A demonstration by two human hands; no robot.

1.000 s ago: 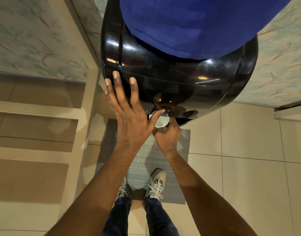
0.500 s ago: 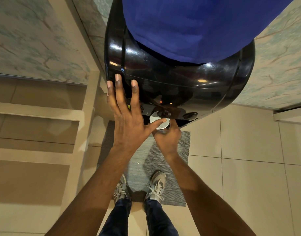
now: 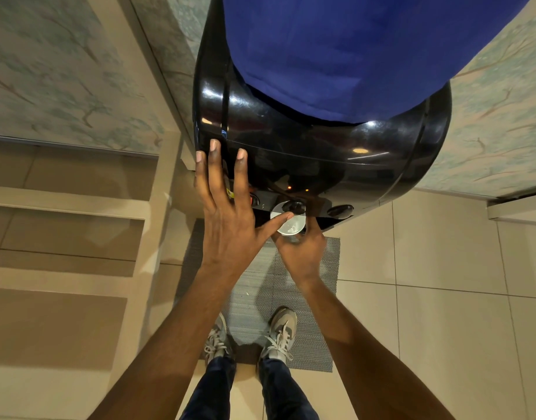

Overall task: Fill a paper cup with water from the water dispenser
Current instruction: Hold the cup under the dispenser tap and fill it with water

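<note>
We judge the right hand (image 3: 301, 253), gripping the paper cup (image 3: 289, 221), must centre it under the tap (image 3: 295, 205) while the open left hand (image 3: 230, 225) braces the dispenser (image 3: 321, 165).

One water dispenser (image 3: 321, 153), one paper cup (image 3: 289, 224), two hands, two shoes, one mat (image 3: 315, 268).

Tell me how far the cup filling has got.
Done: the cup is under the middle tap, held by the right hand. In hand: the left hand lies spread on the dispenser, thumb near the tap; the cup seems to hold some water, level unclear. Left: finish filling, withdraw.
</note>
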